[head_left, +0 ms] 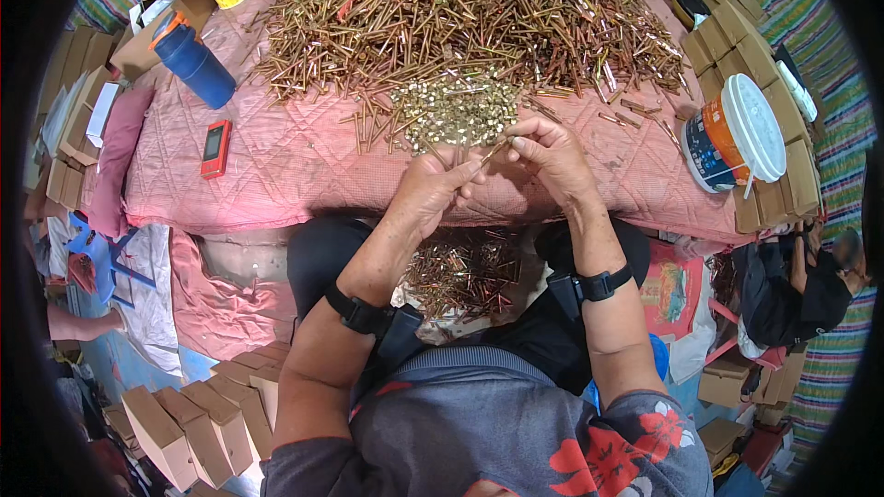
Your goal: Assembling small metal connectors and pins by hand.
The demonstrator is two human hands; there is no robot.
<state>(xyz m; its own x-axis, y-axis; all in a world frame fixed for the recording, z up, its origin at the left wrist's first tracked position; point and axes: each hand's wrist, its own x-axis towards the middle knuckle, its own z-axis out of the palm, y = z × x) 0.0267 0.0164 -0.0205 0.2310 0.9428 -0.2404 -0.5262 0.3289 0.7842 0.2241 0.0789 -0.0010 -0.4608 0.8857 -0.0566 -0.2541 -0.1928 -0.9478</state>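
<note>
My left hand (431, 189) is closed around a thin brass-coloured bolt (492, 154), held slanting up to the right above the near side of the table. At the bolt's upper end, my right hand (555, 158) pinches with thumb and fingers; whether a nut sits there is too small to tell. Just beyond both hands lies a patch of small brass-coloured nuts (460, 103). Behind it spreads a large heap of long brass-coloured bolts (442, 18), with loose ones at its near edge. Below the table edge, between my knees, more bolts (468, 276) are piled.
A pink quilted cloth (304, 175) covers the table. To the left are a red phone (215, 149) and a blue bottle (195, 63); to the right stands a white-lidded bucket (734, 133). Cardboard boxes (198, 433) line both sides. Another person (796, 290) is at the far right.
</note>
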